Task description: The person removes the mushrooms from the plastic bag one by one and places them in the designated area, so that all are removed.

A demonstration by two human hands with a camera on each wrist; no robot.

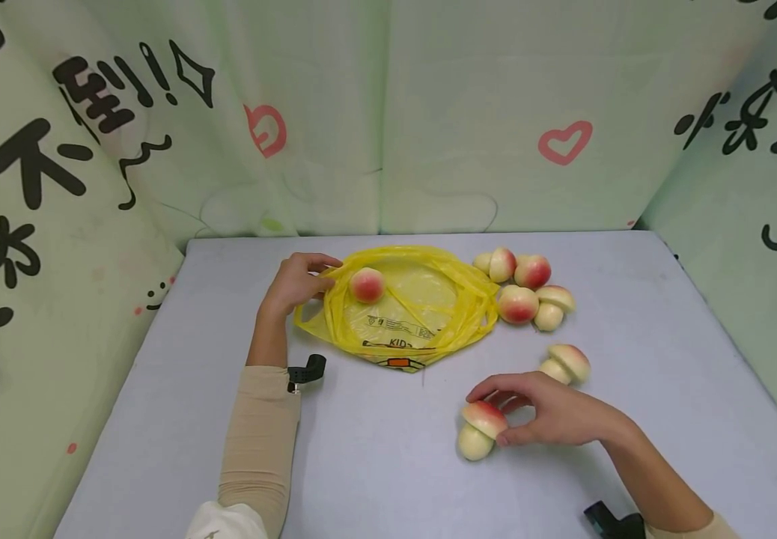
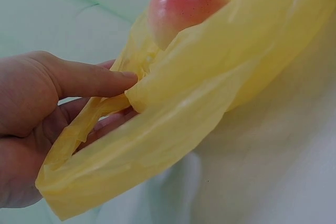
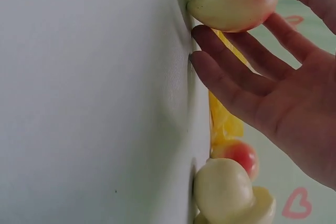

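Note:
My left hand pinches the left edge of a yellow plastic bag, beside its handle loop. The thumb presses on the film in the left wrist view. A round pink-red thing, cream lower down, lies in the bag's mouth near that hand. Near the front of the table, my right hand holds a toy mushroom with a red-and-cream cap and pale stem. Thumb and fingers lie on opposite sides of its cap. Another toy mushroom lies just behind the right hand.
Several more red-and-cream pieces, among them a toy mushroom and a round piece, cluster against the bag's right side. A white cloth covers the table. Pale green curtains with black lettering enclose its back and sides.

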